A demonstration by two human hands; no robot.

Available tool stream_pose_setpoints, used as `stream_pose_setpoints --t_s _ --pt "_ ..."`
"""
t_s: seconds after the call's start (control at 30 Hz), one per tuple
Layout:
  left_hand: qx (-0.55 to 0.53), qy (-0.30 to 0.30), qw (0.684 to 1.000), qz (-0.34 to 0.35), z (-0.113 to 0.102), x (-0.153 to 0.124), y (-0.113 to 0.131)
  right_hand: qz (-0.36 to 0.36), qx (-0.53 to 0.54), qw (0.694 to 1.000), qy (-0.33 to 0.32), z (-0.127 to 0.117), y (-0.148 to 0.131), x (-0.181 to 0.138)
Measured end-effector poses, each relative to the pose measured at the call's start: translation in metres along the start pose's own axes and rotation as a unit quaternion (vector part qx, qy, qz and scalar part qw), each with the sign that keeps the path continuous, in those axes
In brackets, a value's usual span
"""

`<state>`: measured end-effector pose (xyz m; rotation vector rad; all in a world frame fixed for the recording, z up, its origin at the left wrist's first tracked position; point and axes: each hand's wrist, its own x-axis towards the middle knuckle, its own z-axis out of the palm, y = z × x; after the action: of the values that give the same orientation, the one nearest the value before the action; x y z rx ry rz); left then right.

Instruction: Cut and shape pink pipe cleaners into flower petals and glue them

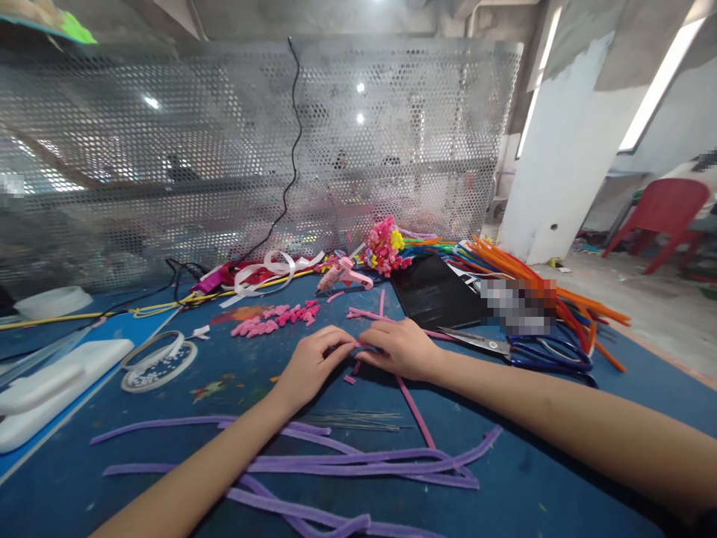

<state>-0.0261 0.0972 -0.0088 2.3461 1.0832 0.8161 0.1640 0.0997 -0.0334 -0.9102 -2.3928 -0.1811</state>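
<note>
My left hand (pixel 314 360) and my right hand (pixel 399 345) meet over the blue table (pixel 532 478), fingertips pinched together on a pink pipe cleaner (pixel 415 409) that trails toward me from under my right hand. Both hands are closed around it. Short pink cut pieces (pixel 275 318) lie just beyond my left hand. Long purple pipe cleaners (pixel 358 465) lie across the table between my forearms, beside a bundle of thin wires (pixel 352 421).
Scissors (pixel 526 348) lie right of my right hand. A pink glue gun (pixel 346 276), a black case (pixel 434 295), orange pipe cleaners (pixel 565 299) and a pink flower bunch (pixel 385 246) sit farther back. A tape ring (pixel 160 362) and white trays (pixel 53 385) are at left. Perforated metal screen (pixel 224 149) behind.
</note>
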Motion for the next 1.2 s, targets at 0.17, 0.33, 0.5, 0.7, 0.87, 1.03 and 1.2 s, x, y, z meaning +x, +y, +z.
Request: stream_pose_setpoints --t_s 0.17,0.33,0.5,0.7,0.87,1.03,1.2 --pt "0.031 -0.002 0.999 0.01 0.0012 -0.0016 -0.0005 -0.021 -0.059 0.998 -0.002 0.0015 -0.0004 0.0002" --pt "0.05 -0.011 0.999 0.014 0.0014 -0.0023 -0.002 -0.042 -0.055 0.998 -0.005 0.0026 -0.0011 0.0008" --pt "0.045 -0.014 0.999 0.019 0.0011 -0.003 -0.0013 -0.037 -0.047 0.998 -0.023 0.0013 -0.0027 0.0008" --pt "0.042 -0.023 0.999 0.015 0.0018 -0.0026 -0.0018 -0.027 -0.043 0.998 -0.043 0.0006 -0.0032 0.0012" --pt "0.058 -0.02 0.998 0.009 0.0031 -0.0021 -0.0029 -0.018 -0.043 0.998 -0.052 0.0016 -0.0034 0.0009" --pt "0.068 -0.01 0.998 0.016 0.0041 -0.0049 0.0001 -0.012 -0.055 0.997 -0.057 0.0031 -0.0043 0.0003" --pt "0.07 -0.004 0.997 0.02 0.004 -0.0057 0.0031 -0.004 -0.059 0.996 -0.064 0.0026 -0.0046 0.001"
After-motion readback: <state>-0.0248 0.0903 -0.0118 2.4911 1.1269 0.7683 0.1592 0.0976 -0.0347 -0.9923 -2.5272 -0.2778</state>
